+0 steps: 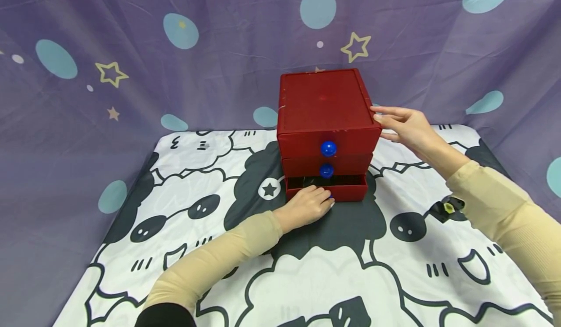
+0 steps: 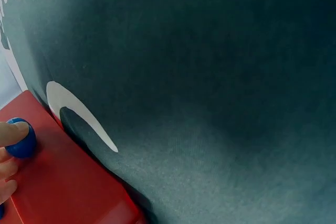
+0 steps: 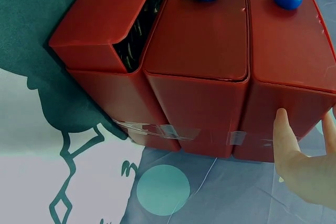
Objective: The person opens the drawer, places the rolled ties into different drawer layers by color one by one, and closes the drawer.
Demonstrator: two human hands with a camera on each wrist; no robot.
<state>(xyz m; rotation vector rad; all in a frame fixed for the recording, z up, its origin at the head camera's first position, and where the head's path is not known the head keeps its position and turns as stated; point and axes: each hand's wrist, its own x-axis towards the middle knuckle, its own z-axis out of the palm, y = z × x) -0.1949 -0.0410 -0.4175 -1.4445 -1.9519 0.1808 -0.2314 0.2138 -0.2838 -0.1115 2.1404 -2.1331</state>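
A red cabinet [image 1: 324, 100] of three stacked drawers, each with a blue ball knob, stands toward the back of the cloth-covered table. Its bottom drawer [image 1: 350, 193] is pulled partly out; dark contents show inside, too unclear to name. My left hand [image 1: 306, 207] pinches that drawer's blue knob [image 2: 23, 145], with the thumb on it in the left wrist view. At the cabinet's upper right side is my right hand [image 1: 409, 129], fingers extended. In the right wrist view, one fingertip touches the red side wall [image 3: 205, 108]. The middle and top drawers are closed.
A small black object [image 1: 446, 209] with a yellow centre lies on the table to the right. White cloth [image 1: 315, 288] with dark cartoon prints covers the table. Behind hangs a purple curtain [image 1: 236, 49]. Clear tape [image 3: 237, 138] crosses the cabinet's side.
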